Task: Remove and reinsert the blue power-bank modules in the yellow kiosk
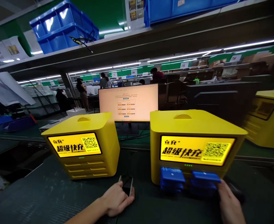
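Hands (118, 199) by glossy boxy yellow cabinet (192, 146)

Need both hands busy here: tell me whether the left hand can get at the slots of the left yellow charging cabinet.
Probably yes. The left hand rests on the dark green mat just before the left yellow charging cabinet, nothing between, though it holds a small dark phone-like device.

A factory assembly line: conveyor belt (45, 193), yellow charging stations (84, 144), shelved blue bins (62, 26), workers (82, 91) at benches.
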`<state>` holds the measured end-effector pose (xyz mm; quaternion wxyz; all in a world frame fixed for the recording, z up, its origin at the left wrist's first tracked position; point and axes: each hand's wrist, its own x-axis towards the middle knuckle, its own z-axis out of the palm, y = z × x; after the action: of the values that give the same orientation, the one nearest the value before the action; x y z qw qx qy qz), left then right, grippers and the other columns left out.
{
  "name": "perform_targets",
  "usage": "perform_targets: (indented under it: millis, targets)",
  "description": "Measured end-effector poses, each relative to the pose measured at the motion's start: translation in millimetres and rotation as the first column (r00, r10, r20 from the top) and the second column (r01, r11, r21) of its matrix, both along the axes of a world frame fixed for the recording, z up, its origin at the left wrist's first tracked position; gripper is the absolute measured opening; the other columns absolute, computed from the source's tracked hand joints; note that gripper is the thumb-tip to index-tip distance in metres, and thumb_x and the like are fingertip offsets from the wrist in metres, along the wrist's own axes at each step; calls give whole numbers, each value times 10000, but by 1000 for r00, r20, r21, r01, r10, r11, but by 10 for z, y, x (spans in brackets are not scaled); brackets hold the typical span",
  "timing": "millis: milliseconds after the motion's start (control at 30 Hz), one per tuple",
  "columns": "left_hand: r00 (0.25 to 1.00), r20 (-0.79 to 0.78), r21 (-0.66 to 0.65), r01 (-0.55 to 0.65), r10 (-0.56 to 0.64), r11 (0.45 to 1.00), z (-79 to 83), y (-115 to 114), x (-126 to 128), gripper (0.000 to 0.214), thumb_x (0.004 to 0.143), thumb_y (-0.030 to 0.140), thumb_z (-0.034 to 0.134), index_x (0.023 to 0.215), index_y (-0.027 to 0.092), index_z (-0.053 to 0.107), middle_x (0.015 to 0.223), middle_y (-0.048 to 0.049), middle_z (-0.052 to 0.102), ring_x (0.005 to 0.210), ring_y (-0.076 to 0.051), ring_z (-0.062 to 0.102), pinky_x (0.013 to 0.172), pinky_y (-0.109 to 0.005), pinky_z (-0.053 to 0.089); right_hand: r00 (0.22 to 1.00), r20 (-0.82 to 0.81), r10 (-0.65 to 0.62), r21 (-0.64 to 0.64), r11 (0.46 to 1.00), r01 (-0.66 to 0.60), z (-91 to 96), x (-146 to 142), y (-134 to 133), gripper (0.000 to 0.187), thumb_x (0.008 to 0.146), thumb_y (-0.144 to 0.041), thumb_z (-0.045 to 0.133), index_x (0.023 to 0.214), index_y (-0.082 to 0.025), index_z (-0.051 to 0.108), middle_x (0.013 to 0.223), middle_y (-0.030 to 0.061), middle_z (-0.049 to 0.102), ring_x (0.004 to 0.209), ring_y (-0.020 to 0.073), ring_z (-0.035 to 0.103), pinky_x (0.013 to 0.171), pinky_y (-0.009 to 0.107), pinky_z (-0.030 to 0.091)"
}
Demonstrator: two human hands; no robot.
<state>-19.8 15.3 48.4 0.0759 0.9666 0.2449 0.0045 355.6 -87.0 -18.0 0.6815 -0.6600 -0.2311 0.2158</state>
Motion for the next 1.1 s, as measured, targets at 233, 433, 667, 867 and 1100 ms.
perform_targets:
  millis: [233, 433, 667, 867, 1100]
  targets:
    - [870, 324, -255, -298, 371, 920, -83, -93, 306, 447, 859, 538, 392, 619, 222, 598, 630, -49, 613, 670, -233, 581, 737, -372, 421, 996, 23, 84, 36, 996, -84, 163, -333, 166, 885, 642, -758, 588, 1229, -96, 553, 1270, 156, 547, 1223, 363, 428, 1072, 460, 269]
    - [596, 556, -410, -409, 579, 815, -209, -55, 655, 713, 809, 503, 547, 1394, 224, 249, 1376, -116, 399, 1292, -267, 365, 1042, -405, 343, 988, 50, 146, 91, 984, -150, 225, -359, 159, 732, 717, -683, 585, 1192, -125, 592, 1208, 113, 602, 1168, 322, 497, 1006, 400, 379]
    - [440, 643, -527, -340, 627, 779, -238, -119, 938, 822, 757, 482, 620, 1416, 258, 182, 1436, -113, 288, 1348, -285, 276, 1111, -431, 257, 988, 50, 149, 102, 983, -153, 214, -361, 153, 722, 750, -654, 572, 1231, -115, 560, 1234, 125, 582, 1180, 326, 485, 1007, 424, 371]
    - [295, 697, -596, -269, 654, 757, -55, -150, 1095, 820, 772, 592, 568, 1412, 233, 201, 1451, -117, 242, 1366, -278, 232, 1137, -413, 207, 984, 45, 174, 104, 979, -178, 205, -357, 169, 737, 773, -642, 553, 1264, -93, 516, 1280, 151, 540, 1220, 333, 442, 1029, 432, 341]
    - [330, 669, -588, -313, 666, 746, -47, -101, 1072, 956, 695, 543, 665, 1428, 192, 162, 1487, -143, 196, 1379, -303, 193, 1130, -468, 205, 895, 199, 399, 52, 908, -416, 205, -185, 90, 780, 681, -547, 699, 1328, -205, 429, 1336, 83, 501, 1231, 293, 441, 1034, 425, 360]
